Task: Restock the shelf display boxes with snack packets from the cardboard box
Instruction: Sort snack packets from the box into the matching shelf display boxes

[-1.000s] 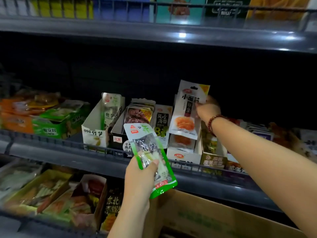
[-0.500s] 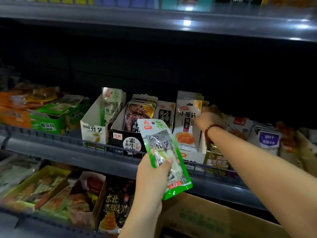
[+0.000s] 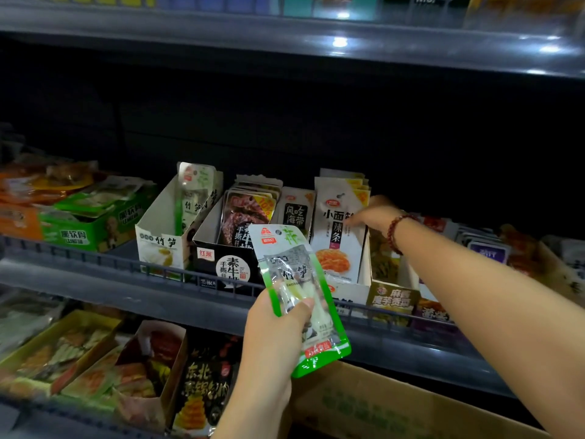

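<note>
Green-and-clear bamboo packet (image 3: pixel 299 296); white packet (image 3: pixel 340 229), orange print; seemingly dark-red bead bracelet (image 3: pixel 395 231).

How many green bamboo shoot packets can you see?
2: one bamboo shoot packet gripped by the left hand, one standing in the white display box. More may hide behind it.

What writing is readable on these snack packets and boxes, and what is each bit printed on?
"竹笋": green packet held by the left hand.
"竹笋": white display box.
"素牛": black display box.
"红派": red tag on that black box.
"风吃海带": small packet.
"小面 辣条": white packet under the right hand.
"东北": dark packet on the lower shelf.
Other print is too blurred to read.
</note>
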The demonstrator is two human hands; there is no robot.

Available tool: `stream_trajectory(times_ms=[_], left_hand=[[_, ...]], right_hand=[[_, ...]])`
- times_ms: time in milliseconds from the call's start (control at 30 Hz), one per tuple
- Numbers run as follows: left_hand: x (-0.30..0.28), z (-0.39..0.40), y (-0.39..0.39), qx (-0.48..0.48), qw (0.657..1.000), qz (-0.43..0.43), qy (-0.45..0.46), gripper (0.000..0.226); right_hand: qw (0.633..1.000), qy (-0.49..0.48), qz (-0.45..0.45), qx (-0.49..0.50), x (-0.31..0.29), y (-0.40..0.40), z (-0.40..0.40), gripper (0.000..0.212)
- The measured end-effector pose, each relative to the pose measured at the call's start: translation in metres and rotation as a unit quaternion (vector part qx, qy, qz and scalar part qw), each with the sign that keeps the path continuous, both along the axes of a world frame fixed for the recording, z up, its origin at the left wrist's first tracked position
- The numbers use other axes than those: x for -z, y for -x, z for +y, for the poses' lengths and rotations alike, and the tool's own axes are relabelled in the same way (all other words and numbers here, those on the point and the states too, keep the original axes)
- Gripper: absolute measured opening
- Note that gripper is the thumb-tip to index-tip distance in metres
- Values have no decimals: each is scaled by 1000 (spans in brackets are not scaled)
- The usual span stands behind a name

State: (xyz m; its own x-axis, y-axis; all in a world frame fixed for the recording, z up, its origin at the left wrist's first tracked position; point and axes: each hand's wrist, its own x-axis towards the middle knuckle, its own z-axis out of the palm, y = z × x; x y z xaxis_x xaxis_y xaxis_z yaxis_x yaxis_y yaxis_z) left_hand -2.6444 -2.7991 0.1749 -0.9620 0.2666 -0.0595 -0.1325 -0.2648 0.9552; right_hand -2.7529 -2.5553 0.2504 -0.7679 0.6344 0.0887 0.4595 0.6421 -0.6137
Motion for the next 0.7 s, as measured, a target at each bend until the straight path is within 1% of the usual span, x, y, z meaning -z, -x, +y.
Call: stream_trajectory(times_ms=[33, 100, 233, 267, 333, 367, 433, 467, 600, 700], left_hand=[[0, 0, 0, -1, 1000, -3, 0, 16], [1, 1, 0, -1, 1000, -8, 2, 16], [1, 1, 0, 1, 1000, -7, 4, 15], [1, 1, 0, 1, 1000, -5, 7, 15], [1, 1, 0, 1, 1000, -1, 12, 16], [1, 1, 0, 2, 1000, 0, 13, 16], [0, 2, -1, 8, 1000, -2, 13, 16], [0, 2, -1, 11, 1000, -2, 13, 16], [0, 2, -1, 14, 1000, -2, 14, 15], [1, 1, 0, 13, 1000, 2, 19, 16]], right_hand=[[1000, -12, -11, 3, -2, -1, 0, 46], [1000, -19, 0, 13, -3, 0, 0, 31], [996, 46, 68, 24, -5, 2, -1, 31], [995, 54, 78, 22, -6, 1, -2, 29], [996, 57, 69, 8, -7, -3, -4, 20], [996, 64, 64, -6, -8, -6, -5, 25], [991, 100, 80, -31, -10, -9, -7, 58], [989, 113, 93, -36, -10, -9, -6, 65], [986, 115, 123, -7, -9, -7, -2, 70], [985, 95, 147, -2, -7, -12, 0, 85]])
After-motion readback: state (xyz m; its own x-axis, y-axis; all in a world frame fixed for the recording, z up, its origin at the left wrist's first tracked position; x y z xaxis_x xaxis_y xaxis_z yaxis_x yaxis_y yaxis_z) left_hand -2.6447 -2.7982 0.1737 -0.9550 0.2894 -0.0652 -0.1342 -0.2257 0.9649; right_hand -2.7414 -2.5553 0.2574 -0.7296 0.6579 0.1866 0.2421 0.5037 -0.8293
